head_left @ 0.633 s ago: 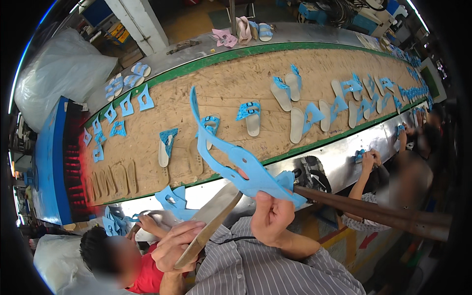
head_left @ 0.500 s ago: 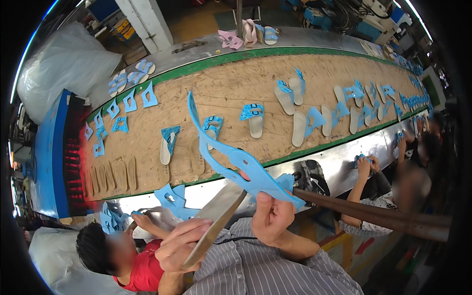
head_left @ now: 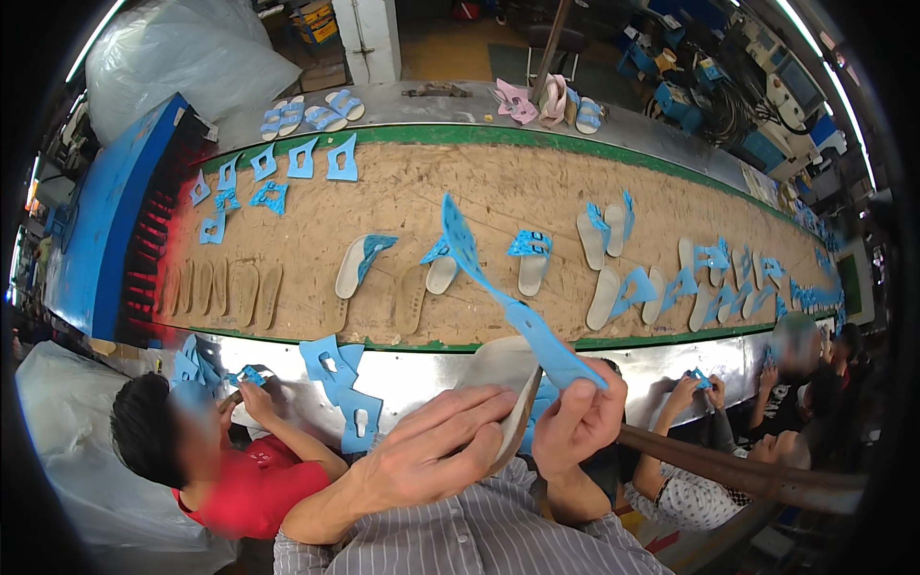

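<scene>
Near the lower middle my left hand is closed round a grey-beige sandal sole, which is tilted on edge. To its right my right hand pinches a light blue sandal upper by its lower end. From there the upper twists up and away over the belt, its patterned blue side showing at the far end. The upper's lower part meets or overlaps the sole's edge; whether they touch I cannot tell. Below the pinch, more blue material shows partly hidden between my hands.
Beyond my hands stretches a brown conveyor belt with green edges, carrying soles, blue uppers and sandals. Blue uppers lie on the metal ledge. Co-workers sit at left and right. A rusty bar crosses at right.
My view has turned, so the belt appears more level. The blue upper has swung from broadside to a narrow twist, and both hands are closer together, with sole and upper nearer each other.
</scene>
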Tool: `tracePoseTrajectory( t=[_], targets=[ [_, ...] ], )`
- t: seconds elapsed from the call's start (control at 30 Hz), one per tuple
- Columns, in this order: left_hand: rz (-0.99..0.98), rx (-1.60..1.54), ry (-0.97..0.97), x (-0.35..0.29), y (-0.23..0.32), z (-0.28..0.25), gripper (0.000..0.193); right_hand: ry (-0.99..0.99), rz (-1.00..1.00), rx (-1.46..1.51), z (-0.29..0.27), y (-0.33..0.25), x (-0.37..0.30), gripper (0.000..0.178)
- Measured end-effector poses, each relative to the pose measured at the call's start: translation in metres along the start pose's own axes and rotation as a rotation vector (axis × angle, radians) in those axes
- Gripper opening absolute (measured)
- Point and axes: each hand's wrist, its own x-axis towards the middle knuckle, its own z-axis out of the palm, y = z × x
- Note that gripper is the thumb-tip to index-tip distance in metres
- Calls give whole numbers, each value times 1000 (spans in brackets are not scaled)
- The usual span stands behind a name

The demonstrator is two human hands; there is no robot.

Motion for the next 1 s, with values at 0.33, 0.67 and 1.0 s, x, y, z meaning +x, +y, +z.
tracePoseTrajectory(
  t=[0.33,0.67,1.0],
  targets=[
    [-63,25,8,-1,-4,-10,24,-178,-130,26,17,1,-6,22],
    [-174,-108,107,-18,-21,-21,15,-382,-386,-269,30,-17,13,36],
    [-573,167,313,-22,-22,-2,21,-320,-319,-253,71,-3,-7,55]
  ],
)
